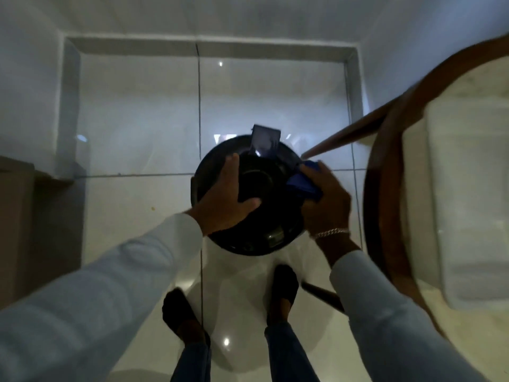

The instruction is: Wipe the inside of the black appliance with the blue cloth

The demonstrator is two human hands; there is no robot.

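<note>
A round black appliance (264, 186) stands on the white tiled floor below me, seen from straight above, its dark hollow in the middle. My left hand (224, 199) lies flat on its left rim, fingers spread, thumb reaching toward the hollow. My right hand (326, 201) presses a crumpled blue cloth (303, 183) against the appliance's right rim. A silver bracelet sits on that wrist. A dark flap (265, 140) sticks up at the far edge of the appliance.
A round wooden-rimmed table (391, 172) with a white folded item on it crowds the right side; one of its legs (347, 136) slants toward the appliance. My two feet (283, 293) stand just behind. A brown cabinet (16, 230) is at the left.
</note>
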